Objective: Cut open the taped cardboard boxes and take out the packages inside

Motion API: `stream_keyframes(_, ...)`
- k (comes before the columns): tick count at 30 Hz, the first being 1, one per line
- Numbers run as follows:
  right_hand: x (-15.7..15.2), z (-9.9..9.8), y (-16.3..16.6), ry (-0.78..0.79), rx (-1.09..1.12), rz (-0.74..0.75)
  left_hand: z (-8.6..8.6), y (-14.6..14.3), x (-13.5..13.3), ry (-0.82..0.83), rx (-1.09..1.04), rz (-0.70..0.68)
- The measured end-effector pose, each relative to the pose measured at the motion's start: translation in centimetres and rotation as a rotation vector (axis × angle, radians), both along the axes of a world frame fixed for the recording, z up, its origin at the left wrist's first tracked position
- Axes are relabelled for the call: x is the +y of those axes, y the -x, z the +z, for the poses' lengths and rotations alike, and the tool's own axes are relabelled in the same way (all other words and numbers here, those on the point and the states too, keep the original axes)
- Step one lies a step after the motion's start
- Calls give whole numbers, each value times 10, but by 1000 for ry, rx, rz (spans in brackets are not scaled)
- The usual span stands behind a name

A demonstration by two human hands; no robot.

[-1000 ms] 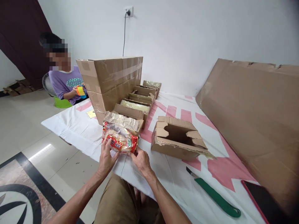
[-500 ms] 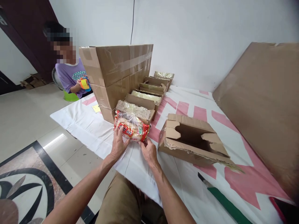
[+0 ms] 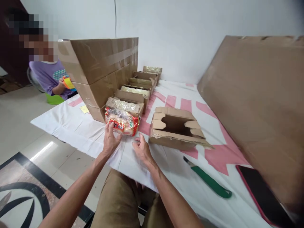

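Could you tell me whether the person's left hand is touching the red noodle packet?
Touching. The head view shows the left hand with its fingers laid against the near left end of the noodle packet, with no cloth showing between them.

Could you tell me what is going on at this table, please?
The person has the left hand against a red and clear plastic food packet, which lies on the white and pink tablecloth before a row of small brown cardboard boxes. The right hand lies open beside it, not touching. A torn open cardboard box and a green-handled knife lie to the right.
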State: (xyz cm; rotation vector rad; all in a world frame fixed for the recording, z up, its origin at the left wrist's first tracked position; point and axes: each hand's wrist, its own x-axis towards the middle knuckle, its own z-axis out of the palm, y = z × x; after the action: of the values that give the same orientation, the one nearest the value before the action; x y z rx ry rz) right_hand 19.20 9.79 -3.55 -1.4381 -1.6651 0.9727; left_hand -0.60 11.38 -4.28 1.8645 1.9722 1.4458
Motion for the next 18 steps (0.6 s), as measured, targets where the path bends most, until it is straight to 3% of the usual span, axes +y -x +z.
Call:
stream_keyframes(4, -54, 33, -40, 7, -12, 208, 11, -1, -23, 61, -7, 53)
stream_keyframes(8, -108, 68, -110, 37, -56, 347, 20, -18, -58, -37, 48, 49)
stream_keyframes(10, -125, 79, -153, 54, -74, 254, 26, -37, -74, -111, 59, -66)
stream_keyframes(13, -132, 86, -213, -15, -125, -49, 35, -75, -81, -143, 33, -270)
stream_keyframes(16, -117, 85, -254, -163, -177, -347, 40, -109, -64, -107, -77, -398)
stream_keyframes(18, -97, 82, -268, -252, -195, -410, 42, -126, -43, -77, -172, -455)
